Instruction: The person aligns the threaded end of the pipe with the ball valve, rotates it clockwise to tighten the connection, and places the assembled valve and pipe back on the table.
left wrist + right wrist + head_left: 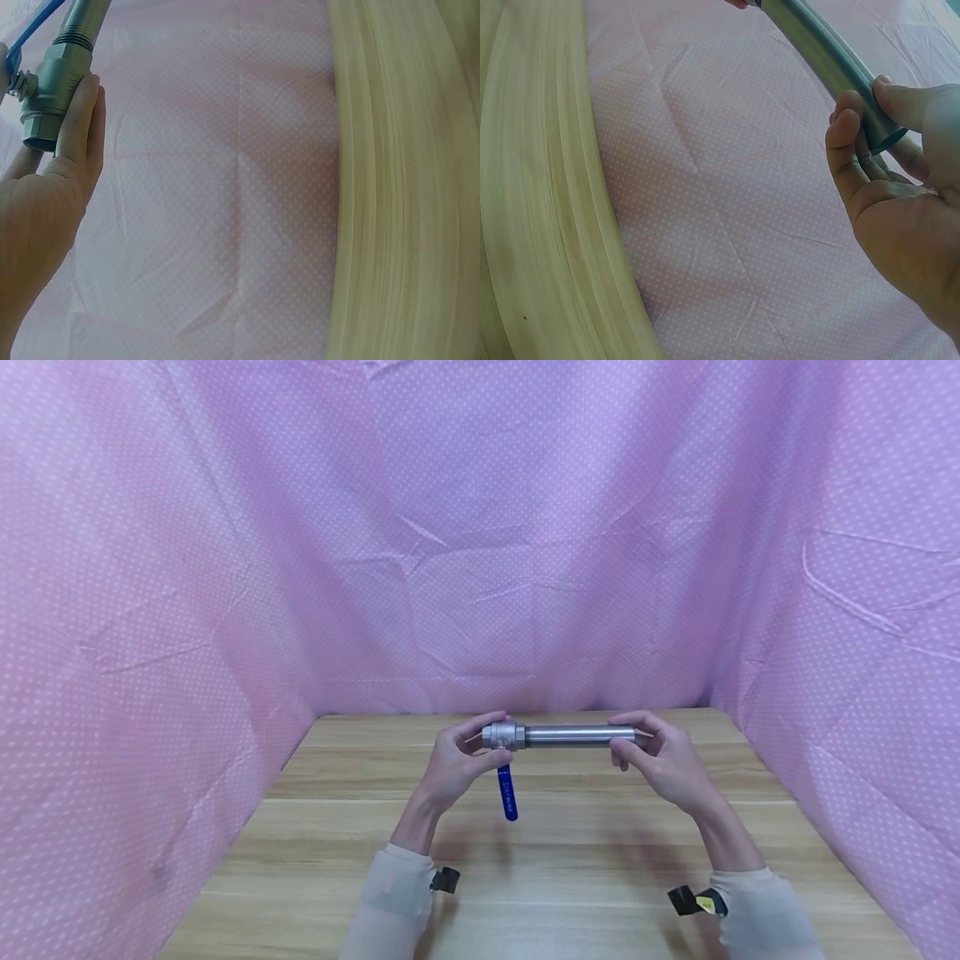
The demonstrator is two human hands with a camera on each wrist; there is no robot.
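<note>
My left hand (pixel 455 767) grips a silver ball valve (pixel 502 736) between thumb and fingers, above the table. From the valve a blue lever handle (pixel 507 793) points toward me. A straight metal pipe (pixel 577 736) joins the valve's right side, and some thread shows at that joint in the left wrist view, beside the valve body (pixel 58 88). At the pipe's far right end, my right hand (pixel 667 762) pinches it with thumb and fingers. The open end of the pipe (pixel 832 60) faces the right palm in the right wrist view.
Beneath both hands lies a wood-grain table (pixel 555 877). Pink dotted cloth (pixel 480 568) hangs behind it and along both sides. Black wrist-camera mounts (pixel 446 880) sit at both sleeves.
</note>
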